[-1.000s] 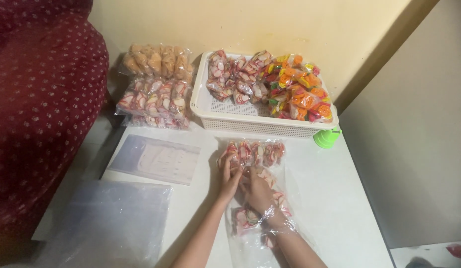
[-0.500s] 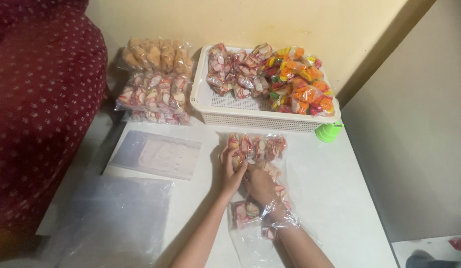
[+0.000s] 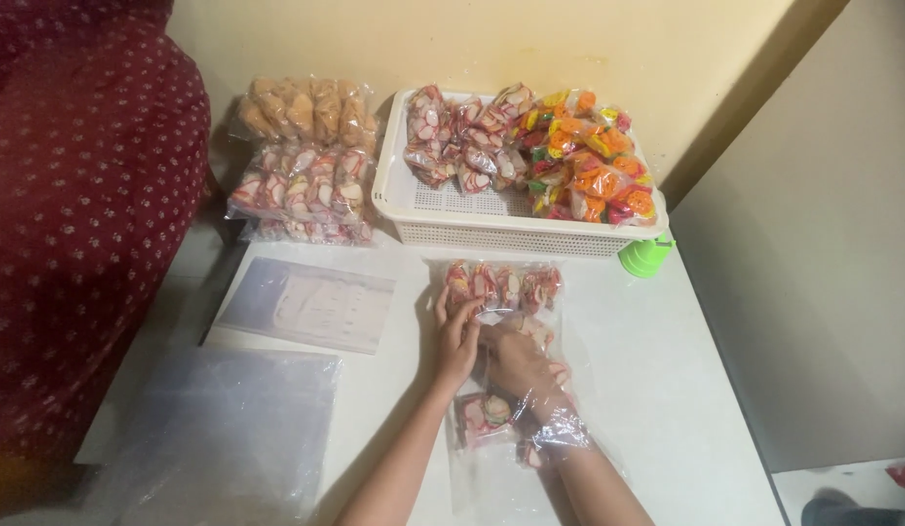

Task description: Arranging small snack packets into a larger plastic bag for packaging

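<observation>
Clear bag (image 3: pixel 506 380) partly filled with sweets; basket (image 3: pixel 491 219) far holds more. Right hand (image 3: pixel 519 362) inside, grip hidden; left hand (image 3: pixel 459 336) pressing flat.

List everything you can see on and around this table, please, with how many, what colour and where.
clear bag of wrapped sweets: one, red and white, table middle, under both hands
white basket: one, far edge of table, holding loose sweets
red-and-white sweets: a heap, left half of basket
orange and mixed-colour sweets: a heap, right half of basket
filled packs: a stack, tan on top, red and white below, left of basket
green object: one, by basket's right corner
paper sheet: one, pale, left of hands
empty clear bags: count unclear, near left corner
dark red dotted cloth: one, far left
left hand: on the bag
right hand: inside the bag
</observation>
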